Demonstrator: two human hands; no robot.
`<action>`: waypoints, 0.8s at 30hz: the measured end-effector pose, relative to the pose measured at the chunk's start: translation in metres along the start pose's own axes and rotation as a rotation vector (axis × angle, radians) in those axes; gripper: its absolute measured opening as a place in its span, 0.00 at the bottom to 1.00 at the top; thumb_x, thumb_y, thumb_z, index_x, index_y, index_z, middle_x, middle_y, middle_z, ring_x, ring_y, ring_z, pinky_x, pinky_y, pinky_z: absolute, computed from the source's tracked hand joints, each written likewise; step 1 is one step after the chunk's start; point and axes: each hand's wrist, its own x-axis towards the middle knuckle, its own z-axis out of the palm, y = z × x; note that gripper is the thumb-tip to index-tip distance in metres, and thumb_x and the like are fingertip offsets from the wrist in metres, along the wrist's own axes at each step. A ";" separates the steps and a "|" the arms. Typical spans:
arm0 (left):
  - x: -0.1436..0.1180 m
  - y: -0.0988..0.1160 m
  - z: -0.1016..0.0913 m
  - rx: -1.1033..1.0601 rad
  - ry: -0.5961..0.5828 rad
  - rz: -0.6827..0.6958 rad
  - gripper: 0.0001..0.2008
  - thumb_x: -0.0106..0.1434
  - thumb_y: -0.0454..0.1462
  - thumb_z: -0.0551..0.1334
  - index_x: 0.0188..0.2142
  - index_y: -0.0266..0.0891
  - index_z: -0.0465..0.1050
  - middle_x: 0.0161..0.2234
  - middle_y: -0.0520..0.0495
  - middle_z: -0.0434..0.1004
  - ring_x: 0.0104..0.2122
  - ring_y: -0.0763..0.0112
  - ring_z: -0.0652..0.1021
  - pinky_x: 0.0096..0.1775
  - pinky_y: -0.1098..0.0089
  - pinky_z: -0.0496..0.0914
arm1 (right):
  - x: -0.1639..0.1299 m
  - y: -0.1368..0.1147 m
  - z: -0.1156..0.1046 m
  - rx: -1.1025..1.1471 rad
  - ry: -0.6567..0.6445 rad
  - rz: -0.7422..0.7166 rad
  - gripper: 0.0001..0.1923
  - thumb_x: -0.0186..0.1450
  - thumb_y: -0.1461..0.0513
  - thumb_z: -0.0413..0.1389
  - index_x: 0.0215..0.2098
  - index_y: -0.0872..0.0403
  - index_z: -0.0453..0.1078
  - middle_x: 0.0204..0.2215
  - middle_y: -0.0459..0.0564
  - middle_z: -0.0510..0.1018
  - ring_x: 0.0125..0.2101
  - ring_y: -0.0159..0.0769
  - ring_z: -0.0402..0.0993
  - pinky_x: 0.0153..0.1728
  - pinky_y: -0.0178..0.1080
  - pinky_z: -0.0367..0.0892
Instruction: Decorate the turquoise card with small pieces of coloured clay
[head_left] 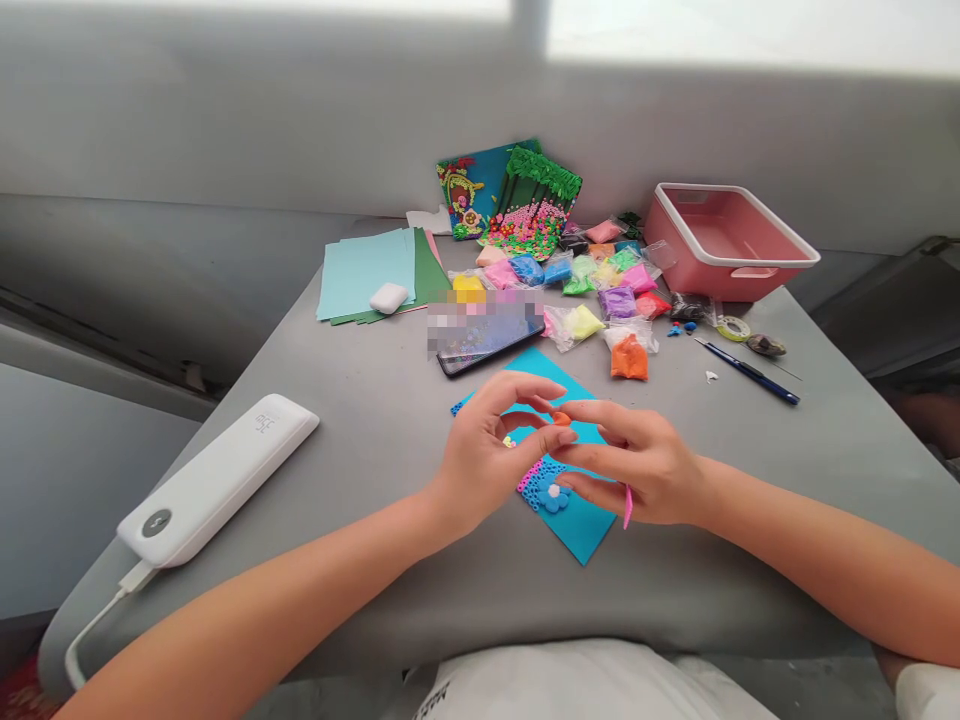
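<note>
My left hand and my right hand meet over a turquoise card lying on the grey table. Between their fingertips sits a small orange clay piece, pinched from both sides. A thin pink tool sticks down from under my right palm. On the card lie a blue clay flower and rows of small pink and blue clay dots. An orange clay bag rests just beyond the card.
A phone lies behind the card, with several coloured clay bags beyond it. A pink bin stands back right, finished clay pictures back centre, paper sheets with an earbud case back left. A white power bank is at left; a blue pen at right.
</note>
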 end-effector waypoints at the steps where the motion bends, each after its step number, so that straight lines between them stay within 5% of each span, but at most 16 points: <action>1: 0.001 0.000 -0.001 0.021 -0.005 0.019 0.07 0.58 0.34 0.74 0.36 0.41 0.81 0.38 0.49 0.79 0.38 0.70 0.80 0.40 0.70 0.79 | 0.000 0.000 -0.001 0.001 0.002 0.012 0.04 0.71 0.60 0.59 0.40 0.52 0.76 0.49 0.57 0.81 0.22 0.25 0.68 0.25 0.35 0.66; 5: 0.003 0.001 -0.005 0.087 -0.026 0.006 0.05 0.63 0.38 0.71 0.35 0.40 0.79 0.35 0.48 0.81 0.38 0.70 0.81 0.40 0.70 0.79 | 0.001 0.000 -0.001 0.001 0.049 0.085 0.03 0.70 0.63 0.62 0.42 0.53 0.72 0.39 0.54 0.83 0.27 0.30 0.76 0.28 0.33 0.70; 12: 0.003 0.002 -0.002 0.255 -0.189 -0.084 0.21 0.65 0.50 0.67 0.49 0.40 0.67 0.36 0.43 0.84 0.34 0.62 0.85 0.35 0.64 0.82 | 0.002 0.003 0.000 0.081 0.089 0.075 0.15 0.74 0.68 0.55 0.57 0.52 0.69 0.32 0.46 0.83 0.29 0.29 0.79 0.31 0.30 0.73; 15: 0.028 0.002 -0.014 0.473 -0.160 -0.029 0.22 0.70 0.53 0.57 0.52 0.39 0.67 0.51 0.35 0.81 0.47 0.56 0.83 0.46 0.57 0.80 | 0.003 0.005 -0.003 0.084 0.095 0.087 0.09 0.73 0.67 0.55 0.51 0.54 0.72 0.33 0.50 0.83 0.31 0.31 0.80 0.33 0.32 0.74; 18: 0.069 -0.002 -0.033 0.792 -0.095 0.012 0.32 0.59 0.45 0.71 0.59 0.37 0.65 0.66 0.31 0.67 0.67 0.42 0.64 0.67 0.43 0.60 | 0.003 0.007 -0.005 0.068 0.073 0.088 0.03 0.73 0.64 0.57 0.42 0.53 0.73 0.28 0.48 0.81 0.24 0.30 0.74 0.26 0.33 0.69; 20: 0.096 -0.005 -0.045 0.982 -0.078 -0.011 0.42 0.54 0.40 0.73 0.65 0.32 0.59 0.70 0.25 0.59 0.70 0.34 0.55 0.68 0.37 0.49 | 0.002 0.007 -0.004 0.064 0.060 0.073 0.04 0.73 0.63 0.56 0.42 0.53 0.73 0.26 0.47 0.80 0.23 0.30 0.73 0.24 0.33 0.67; 24: 0.125 -0.011 -0.055 1.231 -0.143 -0.075 0.50 0.53 0.42 0.73 0.69 0.33 0.52 0.65 0.25 0.67 0.64 0.33 0.66 0.62 0.43 0.63 | 0.000 0.009 -0.004 0.047 0.077 0.084 0.13 0.72 0.68 0.55 0.54 0.55 0.72 0.33 0.52 0.83 0.30 0.32 0.78 0.29 0.33 0.72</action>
